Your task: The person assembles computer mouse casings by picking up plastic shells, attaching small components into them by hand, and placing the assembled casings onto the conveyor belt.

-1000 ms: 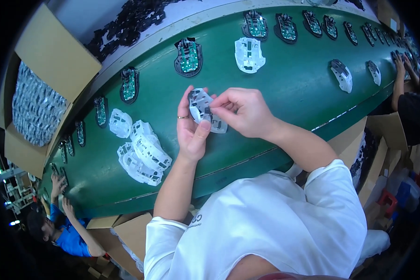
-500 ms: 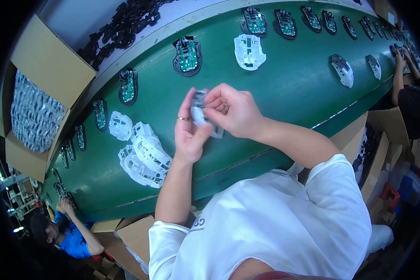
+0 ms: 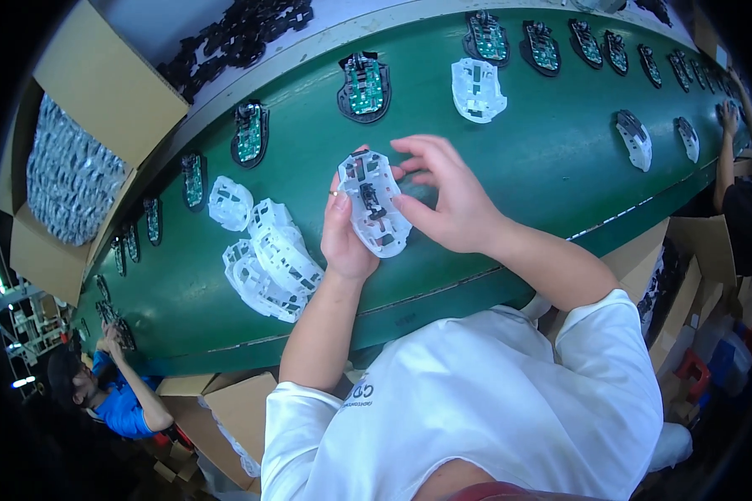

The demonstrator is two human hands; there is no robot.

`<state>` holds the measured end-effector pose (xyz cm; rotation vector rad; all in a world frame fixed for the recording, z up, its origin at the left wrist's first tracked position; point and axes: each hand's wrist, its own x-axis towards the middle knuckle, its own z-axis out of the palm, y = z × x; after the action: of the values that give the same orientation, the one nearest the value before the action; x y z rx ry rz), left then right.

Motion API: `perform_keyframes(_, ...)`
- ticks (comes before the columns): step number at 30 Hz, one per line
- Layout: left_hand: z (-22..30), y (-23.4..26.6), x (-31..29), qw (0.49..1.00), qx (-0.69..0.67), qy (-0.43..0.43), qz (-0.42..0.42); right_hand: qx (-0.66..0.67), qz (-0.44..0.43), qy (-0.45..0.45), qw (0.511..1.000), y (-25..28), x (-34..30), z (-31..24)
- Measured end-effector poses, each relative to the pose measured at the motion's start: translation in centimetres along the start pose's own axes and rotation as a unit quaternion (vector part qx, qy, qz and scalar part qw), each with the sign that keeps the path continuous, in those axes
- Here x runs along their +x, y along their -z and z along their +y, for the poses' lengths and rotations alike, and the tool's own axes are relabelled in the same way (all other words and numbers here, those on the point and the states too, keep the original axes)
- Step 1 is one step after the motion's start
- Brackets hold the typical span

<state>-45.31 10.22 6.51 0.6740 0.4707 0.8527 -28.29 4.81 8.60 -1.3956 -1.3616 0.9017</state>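
In my left hand (image 3: 347, 242) lies a white mouse shell (image 3: 389, 227), its hollow inside turned up and a black part showing in its middle. My left fingers wrap its far left side, with the thumb along the near edge. Beside the shell's right edge is my right hand (image 3: 461, 204), its thumb and fingers spread apart. The right thumb tip comes right up to the shell; whether it touches I cannot tell. To the left, several white mouse shells (image 3: 286, 255) lie stacked and overlapping on the green conveyor belt (image 3: 309, 159).
Mouse bases with green circuit boards (image 3: 365, 88) line the belt's far side. One white shell (image 3: 479, 90) and two grey-topped shells (image 3: 635, 140) lie to the right. Open cardboard boxes (image 3: 113, 63) flank the belt. Co-workers sit at left (image 3: 129, 409) and far right (image 3: 739, 167).
The mouse shell has turned from edge-on to show its hollow inside. My right hand has loosened from it, its fingers spreading. The belt's contents appear shifted rightward in view.
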Motion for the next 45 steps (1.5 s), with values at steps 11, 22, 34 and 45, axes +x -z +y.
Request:
perform_keyframes(11,-0.1,-0.1,-0.7,0.999,0.030,-0.021,0.014,0.323,-0.157,-0.179,0.916,-0.9,1.2,-0.7)
perform_keyframes(22,-0.7,0.5,-1.3,0.996,0.052,-0.063,0.020,0.288,-0.129,-0.155,0.936,-2.3,0.7,-0.8)
perform_keyframes(34,-0.2,0.2,-1.2,1.000,-0.014,-0.027,0.000,0.389,-0.157,-0.168,0.892,-1.5,1.3,0.3)
perform_keyframes(45,-1.0,0.6,-2.5,0.959,0.233,-0.149,0.056,0.279,-0.060,-0.063,0.956,-2.9,0.9,1.4)
